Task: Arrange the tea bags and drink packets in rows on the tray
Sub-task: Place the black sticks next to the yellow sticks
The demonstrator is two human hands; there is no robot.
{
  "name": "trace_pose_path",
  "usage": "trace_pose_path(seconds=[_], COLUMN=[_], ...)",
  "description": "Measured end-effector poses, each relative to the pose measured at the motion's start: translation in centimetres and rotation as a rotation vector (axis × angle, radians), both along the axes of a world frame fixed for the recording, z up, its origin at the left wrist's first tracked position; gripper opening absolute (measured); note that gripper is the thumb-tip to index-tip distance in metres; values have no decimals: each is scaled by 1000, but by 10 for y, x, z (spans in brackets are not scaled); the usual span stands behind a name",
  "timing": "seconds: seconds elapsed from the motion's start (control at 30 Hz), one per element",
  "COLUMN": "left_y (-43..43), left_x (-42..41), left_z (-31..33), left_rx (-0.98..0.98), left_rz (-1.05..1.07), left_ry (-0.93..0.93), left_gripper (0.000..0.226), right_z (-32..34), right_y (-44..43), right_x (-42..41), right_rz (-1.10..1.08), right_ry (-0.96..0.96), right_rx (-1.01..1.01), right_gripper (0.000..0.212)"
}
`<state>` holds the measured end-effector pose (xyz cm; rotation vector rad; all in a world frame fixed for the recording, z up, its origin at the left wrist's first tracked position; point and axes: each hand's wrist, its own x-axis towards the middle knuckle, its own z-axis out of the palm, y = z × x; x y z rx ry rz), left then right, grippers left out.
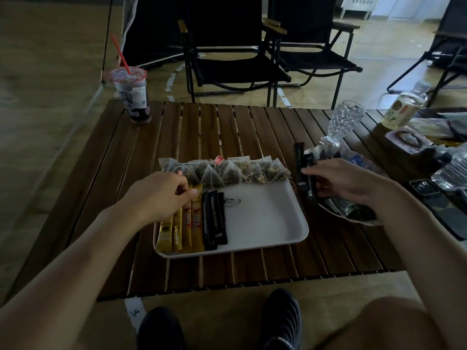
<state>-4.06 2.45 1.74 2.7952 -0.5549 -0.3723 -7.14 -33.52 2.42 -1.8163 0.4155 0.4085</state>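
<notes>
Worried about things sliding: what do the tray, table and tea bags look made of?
Tray: probably plastic, smooth matte white, rounded moulded rim.
Table: wood-look slats, dark brown, slight sheen, gaps between.
Tea bags: thin see-through mesh, dried leaves showing inside.

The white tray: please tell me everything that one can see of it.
The tray is white, rectangular with rounded corners and a low rim, plastic by its look. It lies flat on the wooden table. Tea bags line its far edge; yellow packets and black packets lie side by side at its left. The left hand touches the yellow packets.
</notes>
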Motion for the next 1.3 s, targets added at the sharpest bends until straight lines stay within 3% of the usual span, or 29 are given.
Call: trace_pose_path(seconds=[0.1, 0.33, 0.93, 1.3], left_y=[1, 4, 10, 9], left_x=[-1, 1, 8, 7], left_z=[2, 1, -9, -7], left_rx=[2, 14, 9, 0], left_rz=[9, 35, 28, 36], left_ry=[-1, -10, -33, -11], left_gripper=[29, 34, 29, 28], right_z=[6, -11, -26, -3], right_y=[35, 110, 127, 106], right_x=[-2, -7, 0, 3], right_rz=[146, 464, 575, 434], right_ry=[44, 156, 133, 107], right_rx=[36, -206, -349, -72], right_gripper=[25, 20, 26, 18])
